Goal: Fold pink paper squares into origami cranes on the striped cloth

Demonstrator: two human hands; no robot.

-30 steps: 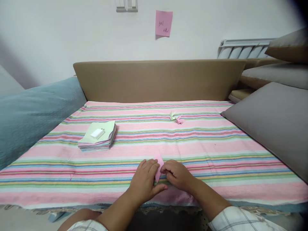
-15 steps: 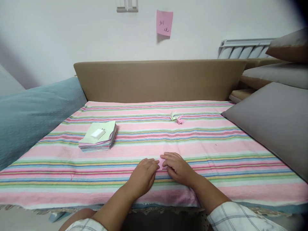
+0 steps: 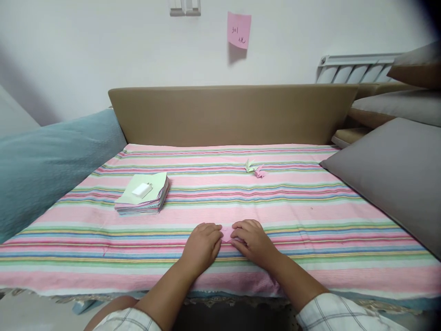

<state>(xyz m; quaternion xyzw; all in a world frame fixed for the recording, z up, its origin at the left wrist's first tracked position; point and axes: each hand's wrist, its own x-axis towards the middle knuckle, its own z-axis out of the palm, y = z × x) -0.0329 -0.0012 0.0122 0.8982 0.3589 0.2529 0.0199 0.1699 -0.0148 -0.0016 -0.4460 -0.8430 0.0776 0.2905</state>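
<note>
A small folded piece of pink paper lies on the striped cloth between my two hands. My left hand has its fingertips closed on the paper's left end. On the other side, my right hand grips the right end, fingers curled over it and thumb along the near edge. Only the paper's middle shows; both ends are under my fingers. Farther back stand a pale green folded paper crane and a pink folded paper crane, close together.
At the left is a stack of coloured paper sheets with a white charger plug on top. A blue cushion borders the left side, grey pillows the right, and a brown backrest the far side.
My hands have spread slightly apart, so more of the pink paper's middle shows between them. The whole view has shifted a little.
</note>
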